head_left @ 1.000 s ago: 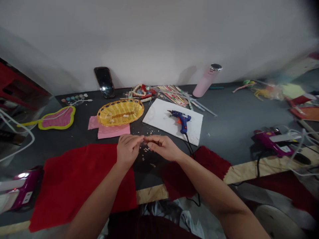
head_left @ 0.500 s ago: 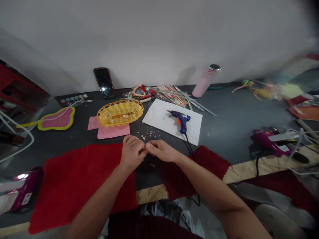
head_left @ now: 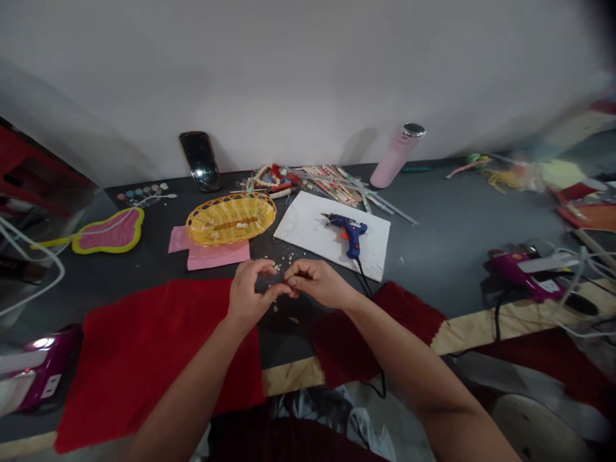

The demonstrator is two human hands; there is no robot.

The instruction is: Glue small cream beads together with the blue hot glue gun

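My left hand is held over the dark table, its index finger and thumb apart, the thumb tip touching the fingers of my right hand. My right hand is closed in a pinch; whatever is between its fingertips is too small to make out. Small pale bits are scattered on the table around the fingertips. Beyond my left hand a yellow wicker basket rests on pink sheets. A blue glue gun lies on a white board beyond my right hand.
Red cloth covers the front left; a darker red cloth hangs over the front edge. Along the wall are a phone, patterned strips and a pink bottle. Purple devices lie at both sides.
My left hand's fingers have opened apart from the thumb. My right hand's fingers have drawn into a tighter pinch, slightly farther right.
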